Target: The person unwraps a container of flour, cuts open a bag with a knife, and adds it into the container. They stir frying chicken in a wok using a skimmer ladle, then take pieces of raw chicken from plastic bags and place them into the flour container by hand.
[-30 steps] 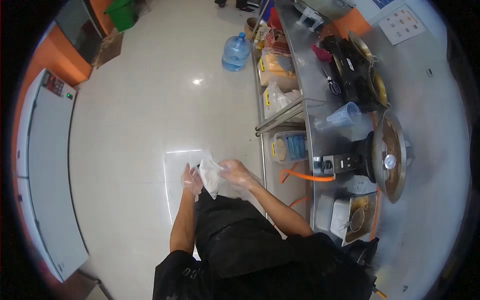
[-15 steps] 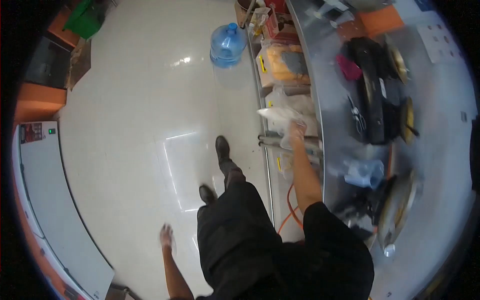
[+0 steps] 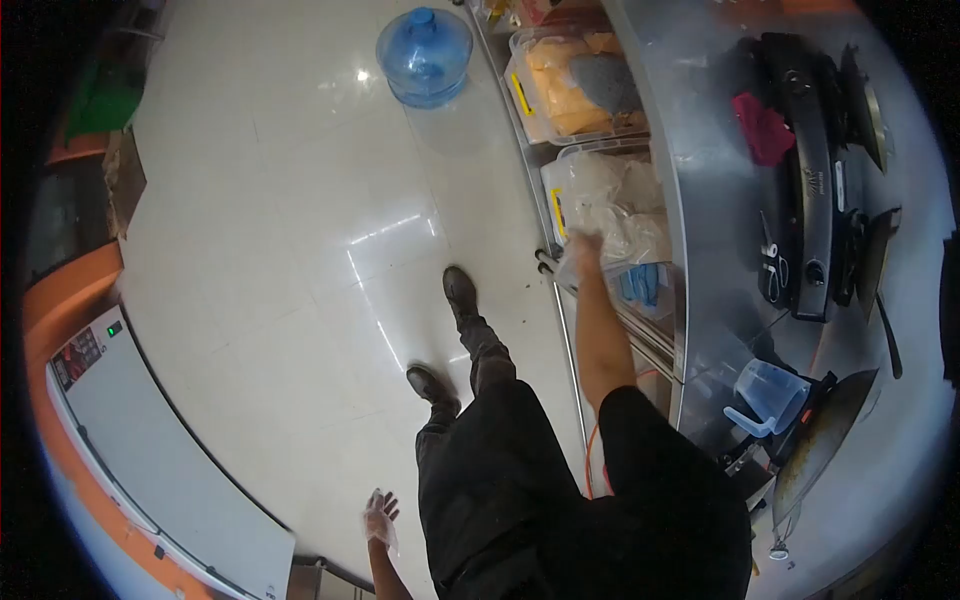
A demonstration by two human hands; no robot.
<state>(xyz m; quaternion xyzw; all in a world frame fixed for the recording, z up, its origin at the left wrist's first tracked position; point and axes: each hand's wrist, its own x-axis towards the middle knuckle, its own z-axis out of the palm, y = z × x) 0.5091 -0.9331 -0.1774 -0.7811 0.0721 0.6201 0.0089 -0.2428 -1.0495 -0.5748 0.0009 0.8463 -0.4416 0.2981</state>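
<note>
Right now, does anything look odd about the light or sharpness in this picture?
Head view: ceiling-like light glares off the floor in bright lines and a spot; the steel counter edge bows, corners go black, wide-lens style; the right hand looks slightly blurred.

No writing seems readable; the marking (image 3: pixel 815 182) on the black stove (image 3: pixel 812 240) is too small.

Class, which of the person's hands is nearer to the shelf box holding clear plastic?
Right. The right hand is at the box, by its near edge; contact is unclear. The left hand hangs over the floor, well away from it.
</note>
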